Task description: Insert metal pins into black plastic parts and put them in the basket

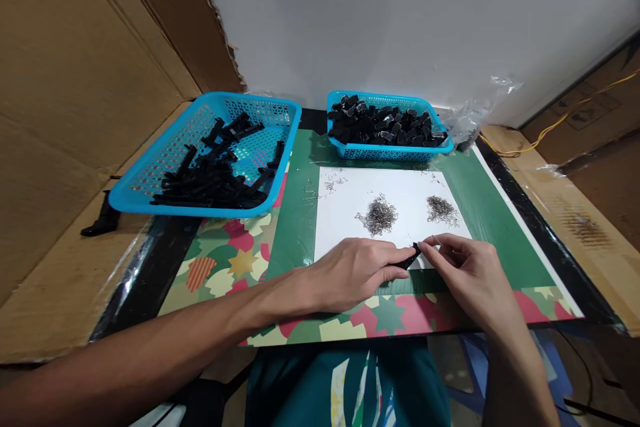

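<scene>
My left hand is closed round a small black plastic part, holding it low over the near edge of a white sheet. At the part's right end, my right hand has thumb and forefinger pinched together. A thin, pale sliver shows by those fingertips, too small to name. Just beyond my hands, a pile of small bent metal wire pieces lies on the sheet. To its right is a smaller pile of tiny metal pieces.
At the left, a blue basket holds long black plastic parts. Another blue basket at the back is full of short black pieces. A clear plastic bag leans beside it. Cardboard walls flank the table; a yellow cable runs at right.
</scene>
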